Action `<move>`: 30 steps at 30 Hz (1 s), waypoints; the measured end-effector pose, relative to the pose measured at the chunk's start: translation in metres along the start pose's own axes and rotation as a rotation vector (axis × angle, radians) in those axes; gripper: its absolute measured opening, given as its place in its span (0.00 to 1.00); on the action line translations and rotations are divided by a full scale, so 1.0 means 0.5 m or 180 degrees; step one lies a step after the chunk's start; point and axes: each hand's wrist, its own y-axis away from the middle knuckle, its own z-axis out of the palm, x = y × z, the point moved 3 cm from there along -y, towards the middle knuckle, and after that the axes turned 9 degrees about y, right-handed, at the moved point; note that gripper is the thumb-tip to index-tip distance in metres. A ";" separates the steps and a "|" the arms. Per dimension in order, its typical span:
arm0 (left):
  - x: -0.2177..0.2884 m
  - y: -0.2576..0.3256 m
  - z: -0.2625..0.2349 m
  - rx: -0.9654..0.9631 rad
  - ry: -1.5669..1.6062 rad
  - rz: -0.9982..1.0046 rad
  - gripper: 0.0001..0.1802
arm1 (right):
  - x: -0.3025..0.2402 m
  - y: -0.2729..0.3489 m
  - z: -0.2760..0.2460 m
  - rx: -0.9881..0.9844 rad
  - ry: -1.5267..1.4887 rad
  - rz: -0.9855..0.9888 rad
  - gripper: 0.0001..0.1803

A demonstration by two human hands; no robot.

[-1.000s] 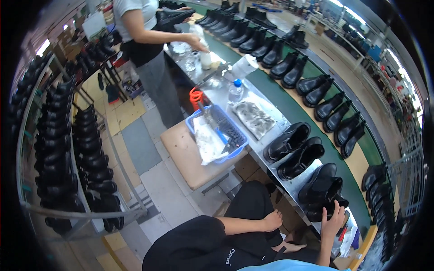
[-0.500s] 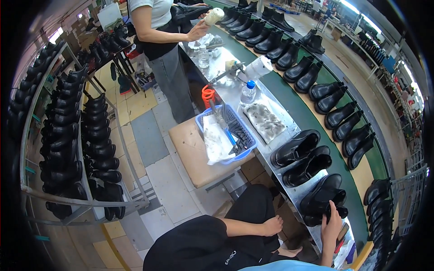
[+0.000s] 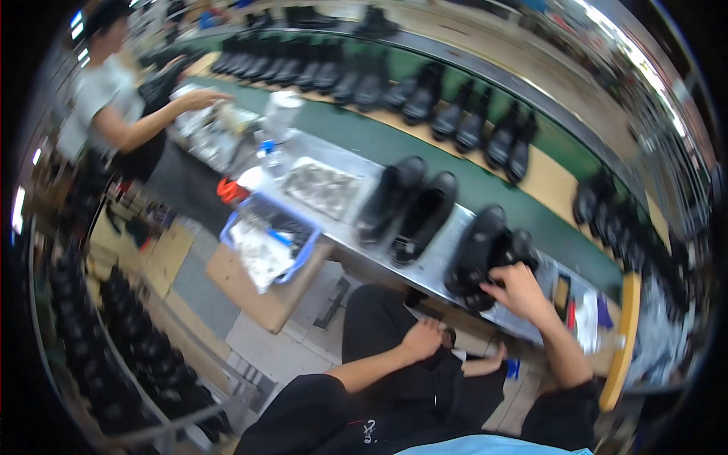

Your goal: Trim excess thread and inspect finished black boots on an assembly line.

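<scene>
On the near end of the metal bench, my right hand [image 3: 522, 292] is closed at the near end of a black leather shoe [image 3: 479, 246], its fingers bent against the dark leather. Another dark shoe part [image 3: 522, 246] shows just beyond the knuckles; whether it belongs to the same pair I cannot tell. To the left stand a black shoe [image 3: 393, 199] and its mate [image 3: 426, 216], both upright with their openings showing. My left hand [image 3: 422, 340] rests on my dark trousers with its fingers curled in, and nothing shows in it.
A blue basket [image 3: 309, 246] with a stained white cloth sits on a tan stool [image 3: 262, 292]. A smudged pad [image 3: 322, 186], a blue-capped bottle [image 3: 269, 155] and a white roll [image 3: 283, 112] lie along the metal bench. Shoes line the green conveyor [image 3: 531, 208]. A co-worker [image 3: 114, 106] stands at far left.
My view has swung right, so the bench and basket appear further left. My right hand remains at the shoe and my left on my lap. The co-worker's white container no longer shows in their hand.
</scene>
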 end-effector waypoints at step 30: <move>-0.094 -0.380 -0.188 0.1173 0.0474 0.0803 0.12 | 0.890 -0.271 -0.240 0.3327 -0.3492 0.2991 0.13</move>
